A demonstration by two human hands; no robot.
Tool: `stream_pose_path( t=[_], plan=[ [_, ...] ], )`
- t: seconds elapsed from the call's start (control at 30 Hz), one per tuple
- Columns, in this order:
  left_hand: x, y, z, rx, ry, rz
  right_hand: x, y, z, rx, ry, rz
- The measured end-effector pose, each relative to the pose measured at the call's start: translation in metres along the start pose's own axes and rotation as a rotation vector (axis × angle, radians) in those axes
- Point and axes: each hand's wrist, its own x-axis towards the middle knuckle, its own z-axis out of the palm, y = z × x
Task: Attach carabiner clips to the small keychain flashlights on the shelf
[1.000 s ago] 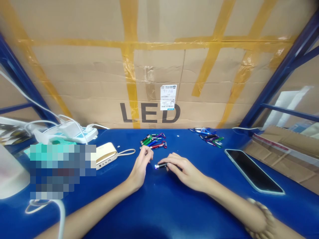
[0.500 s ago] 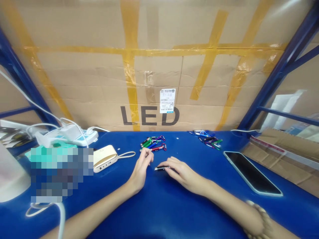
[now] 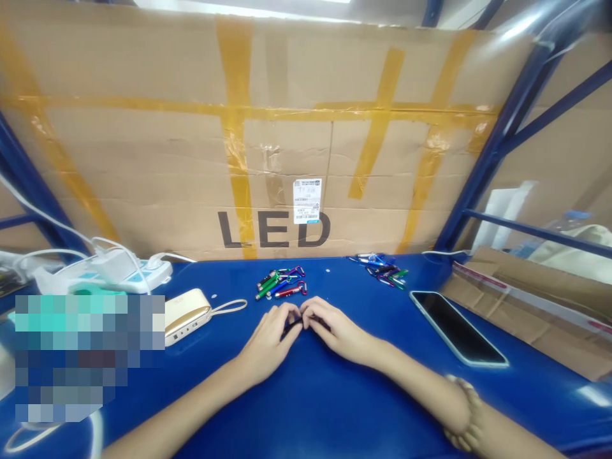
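Observation:
My left hand [image 3: 268, 338] and my right hand [image 3: 335, 331] meet over the blue tabletop [image 3: 306, 408]. Both pinch a small black keychain flashlight [image 3: 292, 326] between their fingertips, the left at its near end and the right along its body. Most of the flashlight is hidden by the fingers. Just behind the hands lies a pile of several coloured keychain flashlights [image 3: 280, 284] with carabiner clips.
A second pile of coloured flashlights [image 3: 380, 268] lies at the back right. A smartphone [image 3: 454, 326] rests face up on the right, a gold power bank [image 3: 186, 315] with a strap on the left, a power strip [image 3: 102, 271] behind it. A taped cardboard box [image 3: 268, 140] marked LED closes the back.
My left hand has moved right and joined the right hand on the flashlight. The light at its tip, lit a second ago, no longer shows. The view has tilted upward.

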Motion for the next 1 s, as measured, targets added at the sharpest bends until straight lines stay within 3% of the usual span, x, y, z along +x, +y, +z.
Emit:
stream_pose_path(
  t=[0.07, 0.17, 0.27, 0.4, 0.5, 0.6, 0.8, 1.0],
  plan=[
    [0.001, -0.004, -0.001, 0.163, -0.026, 0.069, 0.000, 0.004, -0.003, -0.082, 0.005, 0.020],
    [0.006, -0.014, -0.007, 0.315, 0.061, 0.084, 0.000, 0.014, -0.016, -0.289, 0.060, 0.184],
    [0.012, -0.026, -0.016, 0.402, 0.163, 0.043, -0.001, 0.034, -0.037, -0.546, 0.161, 0.492],
    [0.016, -0.036, -0.024, 0.556, 0.240, 0.024, -0.009, 0.067, -0.067, -0.781, 0.204, 1.034],
    [0.016, -0.034, -0.025, 0.587, 0.265, 0.058, -0.017, 0.085, -0.080, -0.878, 0.193, 1.216],
    [0.014, -0.027, -0.023, 0.524, 0.281, 0.119, -0.022, 0.094, -0.087, -0.875, 0.146, 1.254],
    [0.010, -0.017, -0.017, 0.409, 0.258, 0.200, -0.022, 0.084, -0.095, -0.911, 0.192, 1.131],
    [0.004, -0.007, -0.015, 0.389, 0.090, 0.296, -0.019, 0.081, -0.097, -0.894, 0.220, 1.136]
  ],
)
